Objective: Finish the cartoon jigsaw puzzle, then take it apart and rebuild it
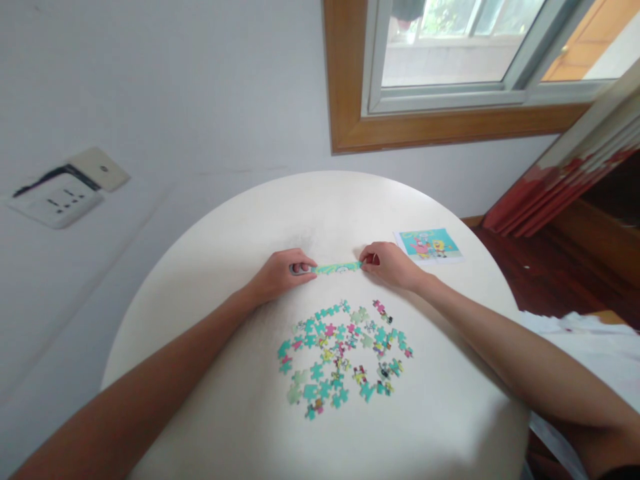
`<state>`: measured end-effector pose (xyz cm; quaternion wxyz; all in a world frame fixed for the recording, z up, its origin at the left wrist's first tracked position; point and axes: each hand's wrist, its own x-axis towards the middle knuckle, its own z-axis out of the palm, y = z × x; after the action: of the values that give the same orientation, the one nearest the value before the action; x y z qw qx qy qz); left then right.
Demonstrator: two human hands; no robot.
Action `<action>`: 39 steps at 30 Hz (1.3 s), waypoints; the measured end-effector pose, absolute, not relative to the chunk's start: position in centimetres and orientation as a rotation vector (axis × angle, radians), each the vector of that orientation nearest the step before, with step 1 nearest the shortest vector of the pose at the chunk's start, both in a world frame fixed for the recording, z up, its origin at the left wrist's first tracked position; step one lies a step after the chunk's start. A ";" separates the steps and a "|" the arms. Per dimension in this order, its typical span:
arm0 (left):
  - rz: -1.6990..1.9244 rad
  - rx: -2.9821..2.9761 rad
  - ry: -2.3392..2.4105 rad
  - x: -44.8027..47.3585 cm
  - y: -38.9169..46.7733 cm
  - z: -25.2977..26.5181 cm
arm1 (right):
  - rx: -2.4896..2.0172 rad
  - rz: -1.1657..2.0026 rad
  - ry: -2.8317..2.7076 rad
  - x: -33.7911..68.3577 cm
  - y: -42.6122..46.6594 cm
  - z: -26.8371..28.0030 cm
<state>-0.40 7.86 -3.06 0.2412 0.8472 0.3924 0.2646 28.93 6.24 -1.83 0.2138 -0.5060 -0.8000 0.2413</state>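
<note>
Centre of frame: we are holding a narrow puzzle strip (340, 268) crosswise over the round white table (225, 407); whether it is touching the top, we cannot tell. Our left hand (286, 273) is pinching the strip's left end, thumb and fingertips clamping on it; our right hand (389, 265) is gripping the right end likewise. Lower centre, loose puzzle pieces (329, 329) are lying scattered, mostly green. Right of centre, a printed picture (430, 245) is lying near our right hand. Upper right, a window (450, 100) is showing.
</note>
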 end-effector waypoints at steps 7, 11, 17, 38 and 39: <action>0.725 2.291 1.104 -0.1 7.6 -2.5 | -1.464 0.695 -2.114 29.5 6.7 -1.1; 0.713 2.296 1.118 -0.1 7.5 -2.3 | -1.499 0.656 -2.134 29.5 6.7 -1.2; 0.689 2.320 1.135 -0.2 7.7 -2.4 | -1.467 0.674 -2.158 29.3 6.5 -1.5; 0.666 2.346 1.144 -0.2 7.7 -2.5 | -1.467 0.676 -2.162 29.5 6.9 -1.7; 0.666 2.340 1.139 -0.3 7.7 -2.5 | -1.467 0.681 -2.159 29.5 6.9 -1.7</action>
<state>-0.25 7.70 -2.46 0.2259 0.8485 0.4130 0.2416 29.51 6.85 -1.65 0.2201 -0.5305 -0.7807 0.2464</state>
